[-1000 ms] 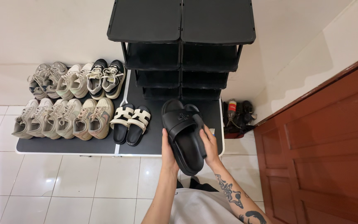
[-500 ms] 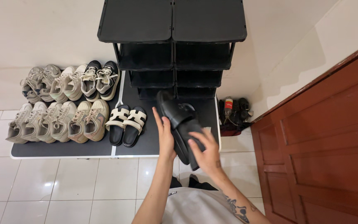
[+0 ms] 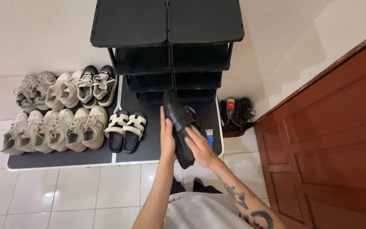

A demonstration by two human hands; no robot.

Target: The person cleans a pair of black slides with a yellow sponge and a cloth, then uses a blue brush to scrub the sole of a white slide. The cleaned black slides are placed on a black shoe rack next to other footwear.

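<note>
Head view: at frame centre both hands clasp a pair of black slides, smooth moulded rubber with broad straps, pressed together and stood on edge. Left hand lies flat against the left side, fingers straight and pointing up the frame. Right hand curls over the lower right part of the slides, fingers wrapped on the sole.

Beneath them lies a black mat with a pale edge, matte, on glossy white floor tiles. Just left of the hands sit white-strapped sandals with dark footbeds. Further left, two rows of laced beige and grey sneakers. A black plastic shoe rack with flat tiers fills the upper centre. A blue-handled brush lies right of the slides. Reddish wooden panelled door at right.
</note>
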